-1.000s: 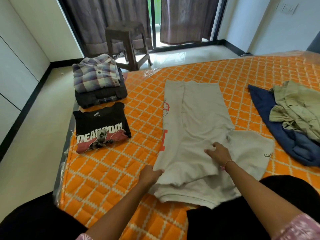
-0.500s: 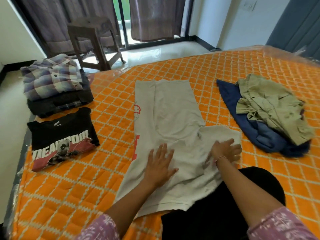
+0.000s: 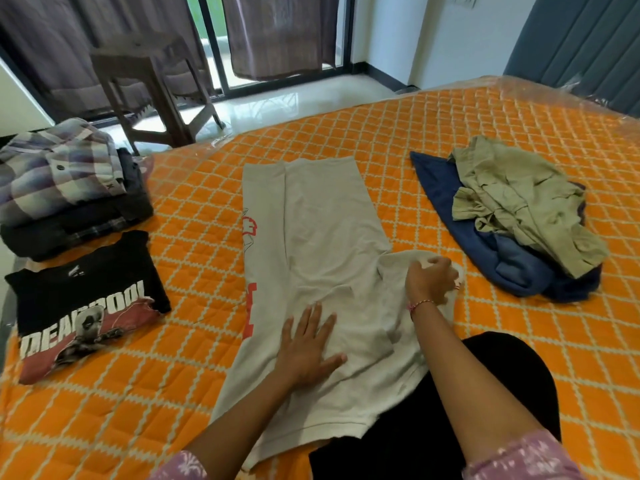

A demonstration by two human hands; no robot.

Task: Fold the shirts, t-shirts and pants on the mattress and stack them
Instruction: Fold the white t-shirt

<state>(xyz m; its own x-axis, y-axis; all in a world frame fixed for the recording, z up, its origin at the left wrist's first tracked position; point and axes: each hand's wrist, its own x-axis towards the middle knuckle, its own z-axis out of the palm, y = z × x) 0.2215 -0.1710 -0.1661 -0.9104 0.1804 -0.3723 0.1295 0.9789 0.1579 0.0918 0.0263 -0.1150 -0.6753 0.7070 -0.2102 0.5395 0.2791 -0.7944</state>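
Beige t-shirt (image 3: 322, 233) on orange mattress (image 3: 519, 341), left hand (image 3: 308, 348) flat with fingers spread, right hand (image 3: 431, 280) fingers pinching its sleeve (image 3: 398, 271)

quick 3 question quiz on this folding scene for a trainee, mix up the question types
1. True or false: the left hand lies flat, fingers spread, on the beige t-shirt.
2. Multiple choice: the right hand is closed on A) the beige t-shirt's sleeve, B) the olive garment, C) the black Deadpool t-shirt.
3. Fill in: the plaid shirt tops the folded stack at the ____ edge of the mattress.

Key
1. True.
2. A. The olive garment lies crumpled and unfolded on a blue garment, untouched.
3. Left.
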